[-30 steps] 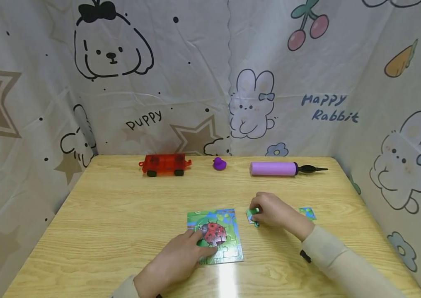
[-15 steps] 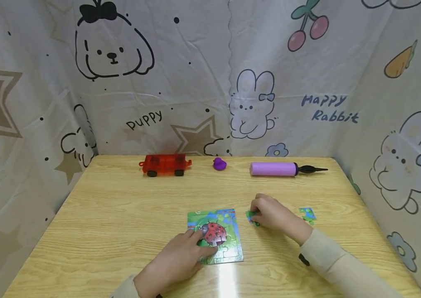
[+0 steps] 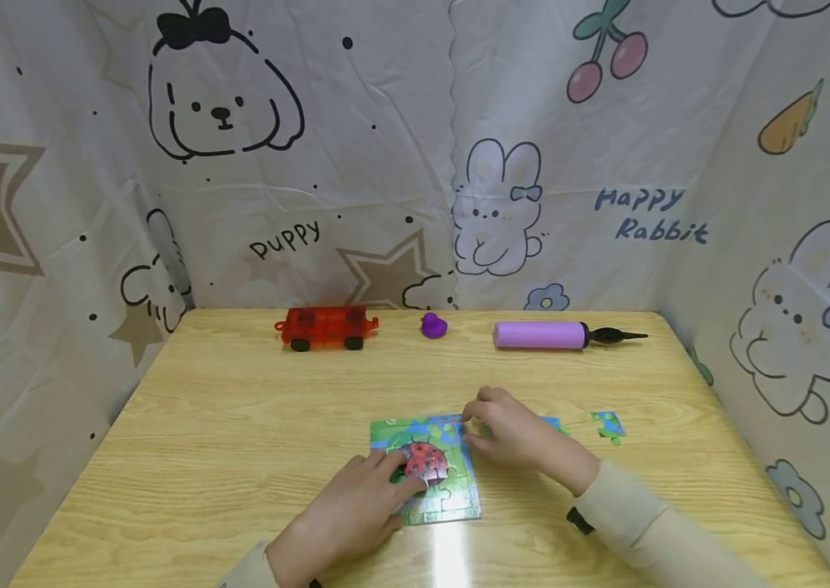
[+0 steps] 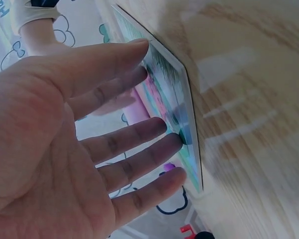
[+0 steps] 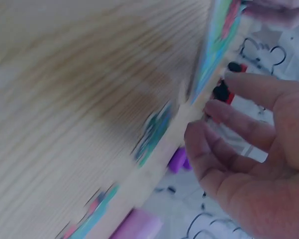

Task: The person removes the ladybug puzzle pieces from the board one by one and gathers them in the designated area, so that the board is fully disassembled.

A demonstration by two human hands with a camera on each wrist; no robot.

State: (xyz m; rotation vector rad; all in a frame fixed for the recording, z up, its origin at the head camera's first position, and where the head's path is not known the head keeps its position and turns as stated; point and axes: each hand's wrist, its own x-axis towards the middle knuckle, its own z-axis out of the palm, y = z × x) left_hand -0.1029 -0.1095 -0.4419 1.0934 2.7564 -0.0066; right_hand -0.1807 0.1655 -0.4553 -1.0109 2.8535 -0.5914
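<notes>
A square ladybug jigsaw puzzle (image 3: pixel 455 502) lies flat on the table, with piece outlines showing at its lower right. My left hand (image 3: pixel 352 506) rests over its left side; in the left wrist view its fingers reach toward the board fairly straight. At the board's upper right corner, my right hand (image 3: pixel 521 433) has thumb and fingers drawn together around a small green puzzle piece (image 3: pixel 484 429), mostly covered by the fingers. Just behind that hand lies a blue and green piece (image 3: pixel 551 422), partly hidden. Farther right is another loose piece (image 3: pixel 609 423).
Along the back edge of the wooden table (image 3: pixel 253 425) stand a red toy wagon (image 3: pixel 327 328), a purple rubber duck (image 3: pixel 433 326) and a lilac hand pump (image 3: pixel 540 335) with a black nozzle. A printed curtain (image 3: pixel 371 163) encloses the back and sides.
My right hand has moved left with the small puzzle piece, up to the board's upper right corner. Its shift has uncovered a loose blue and green piece. My left hand stays on the board.
</notes>
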